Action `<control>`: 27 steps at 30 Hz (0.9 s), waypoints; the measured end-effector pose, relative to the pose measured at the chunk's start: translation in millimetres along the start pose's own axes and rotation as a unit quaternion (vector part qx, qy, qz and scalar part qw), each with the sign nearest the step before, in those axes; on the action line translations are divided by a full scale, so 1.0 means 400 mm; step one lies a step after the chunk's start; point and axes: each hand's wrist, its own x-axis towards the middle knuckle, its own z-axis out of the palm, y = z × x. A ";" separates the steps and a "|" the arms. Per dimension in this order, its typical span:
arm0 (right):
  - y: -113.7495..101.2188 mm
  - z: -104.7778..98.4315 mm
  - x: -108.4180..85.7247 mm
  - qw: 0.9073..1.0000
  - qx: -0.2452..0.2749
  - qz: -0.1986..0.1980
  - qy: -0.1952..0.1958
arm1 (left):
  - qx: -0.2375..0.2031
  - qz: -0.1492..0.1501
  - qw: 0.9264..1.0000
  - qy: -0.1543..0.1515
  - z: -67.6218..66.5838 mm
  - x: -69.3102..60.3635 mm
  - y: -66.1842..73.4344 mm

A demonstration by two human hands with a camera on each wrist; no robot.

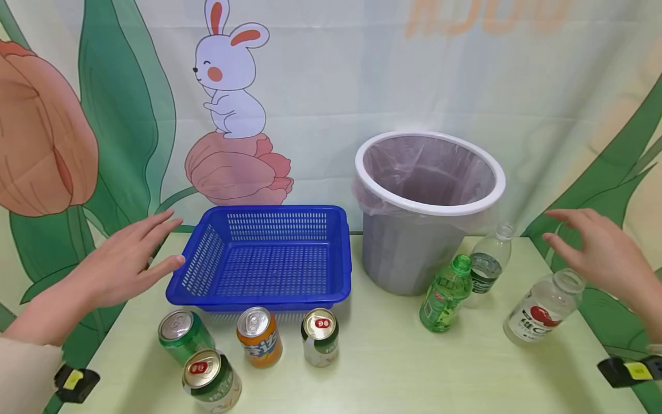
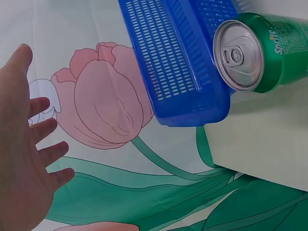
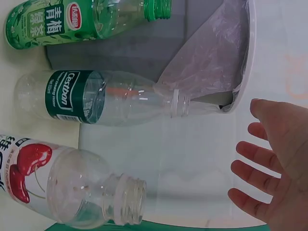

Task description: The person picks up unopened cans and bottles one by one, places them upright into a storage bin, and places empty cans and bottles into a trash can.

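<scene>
In the head view the left hand (image 1: 121, 261) hovers beside the left rim of a blue basket (image 1: 274, 299), fingers spread, holding nothing. The right hand (image 1: 607, 247) is raised above a clear bottle with a cherry label (image 1: 535, 316), also holding nothing. A green can (image 1: 185, 335), an orange can (image 1: 261, 342) and two green-and-white cans (image 1: 214, 385) stand in front of the basket. A green bottle (image 1: 445, 296) and a clear bottle with a dark green label (image 1: 488, 261) stand by a grey bin (image 1: 408, 253). Neither hand (image 2: 24, 144) (image 3: 279, 159) touches anything in the wrist views.
The bin has a white rim (image 1: 429, 208) and a thin bag lining, and stands right of the basket on the pale table (image 1: 383, 368). Behind the table hangs a curtain (image 1: 320, 103) printed with a rabbit, tulips and leaves.
</scene>
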 end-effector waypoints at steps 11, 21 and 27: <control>-0.033 0.007 -0.019 0.998 0.019 -0.037 0.054 | -0.009 0.014 1.000 0.012 0.016 -0.039 0.012; -0.086 0.035 -0.033 0.993 0.038 -0.070 0.083 | -0.024 0.020 0.999 0.026 0.033 -0.071 0.024; -0.120 0.048 -0.040 0.991 0.063 -0.074 0.087 | -0.025 0.022 0.999 0.027 0.047 -0.087 0.036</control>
